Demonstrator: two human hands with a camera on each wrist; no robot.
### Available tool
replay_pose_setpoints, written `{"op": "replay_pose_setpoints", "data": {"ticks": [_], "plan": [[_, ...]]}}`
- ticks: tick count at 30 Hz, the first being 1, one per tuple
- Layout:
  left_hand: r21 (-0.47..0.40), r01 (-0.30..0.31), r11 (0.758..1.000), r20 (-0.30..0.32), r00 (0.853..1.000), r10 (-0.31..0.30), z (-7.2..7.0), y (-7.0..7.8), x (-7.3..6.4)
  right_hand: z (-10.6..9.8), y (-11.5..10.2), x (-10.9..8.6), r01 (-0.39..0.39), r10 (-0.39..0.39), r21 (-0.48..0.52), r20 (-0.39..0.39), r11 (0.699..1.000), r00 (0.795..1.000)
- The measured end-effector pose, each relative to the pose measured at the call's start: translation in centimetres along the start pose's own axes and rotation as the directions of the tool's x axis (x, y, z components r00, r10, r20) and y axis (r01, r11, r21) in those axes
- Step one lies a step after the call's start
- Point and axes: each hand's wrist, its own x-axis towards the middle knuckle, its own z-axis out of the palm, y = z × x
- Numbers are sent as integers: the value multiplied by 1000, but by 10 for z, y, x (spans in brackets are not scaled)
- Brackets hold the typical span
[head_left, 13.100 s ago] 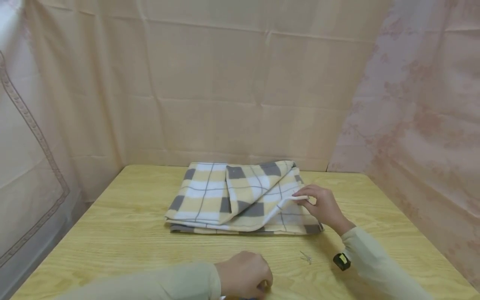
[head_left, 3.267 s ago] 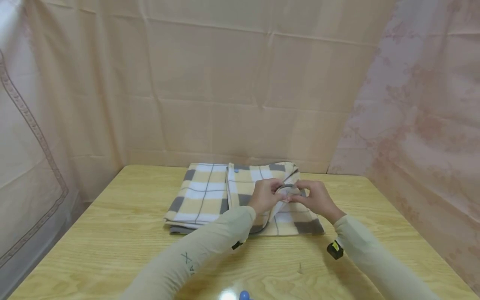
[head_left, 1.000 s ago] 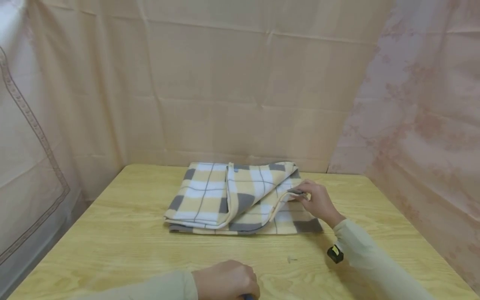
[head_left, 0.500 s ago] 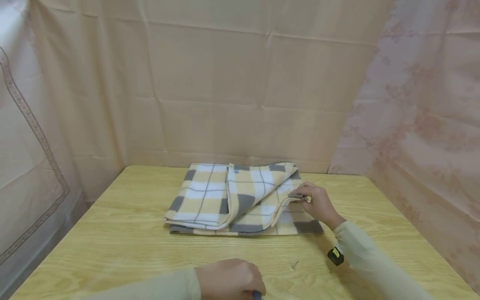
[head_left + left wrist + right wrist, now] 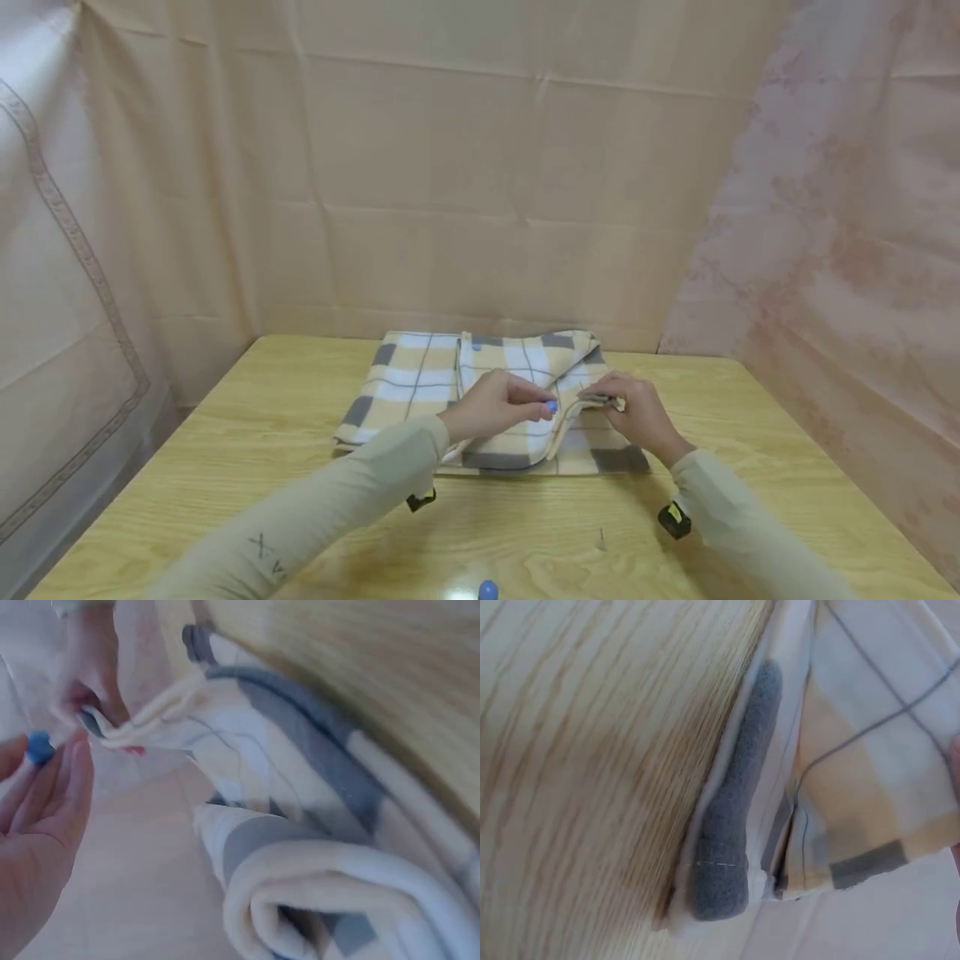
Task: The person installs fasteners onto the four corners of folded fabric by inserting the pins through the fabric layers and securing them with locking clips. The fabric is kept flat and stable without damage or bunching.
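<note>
Nearest the camera, a blue-headed pin (image 5: 487, 590) lay on the counter (image 5: 225, 467) by its front edge, and a thin bare pin (image 5: 601, 538) lay a little farther in, to the right. Beyond them both sleeves reached forward to the blanket (image 5: 420, 375), a folded yellow, white and grey plaid piece lying toward the back of the counter. The left hand (image 5: 495, 407) hovered over the blanket's middle, its fingers (image 5: 52, 776) curled, pinching a second blue-headed pin (image 5: 552, 407) at the tips. Just beside it, the right hand (image 5: 633, 412) held a raised corner (image 5: 592, 398) of the blanket, fingers pressed together on the hem. Behind the blanket hung a beige cloth backdrop (image 5: 480, 167).
</note>
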Motion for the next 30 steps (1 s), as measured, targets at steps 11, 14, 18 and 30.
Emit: {"op": "replay_pose_setpoints", "data": {"ticks": [11,14,18,30], "plan": [[-174,124,977,-118,982,-146,16,-6,71,-1,-1,-1,0,-2,62,24,998,1000],[-190,138,972,-125,979,-163,20,-8,79,-2,-2,0,3,-4,58,26,998,1000],[-220,141,965,-134,976,-173,23,-7,84,-3,-1,2,18,-19,51,18,999,1000],[-206,130,970,-174,970,-167,31,-4,81,-3,-3,5,38,-40,76,13,996,999]]}}
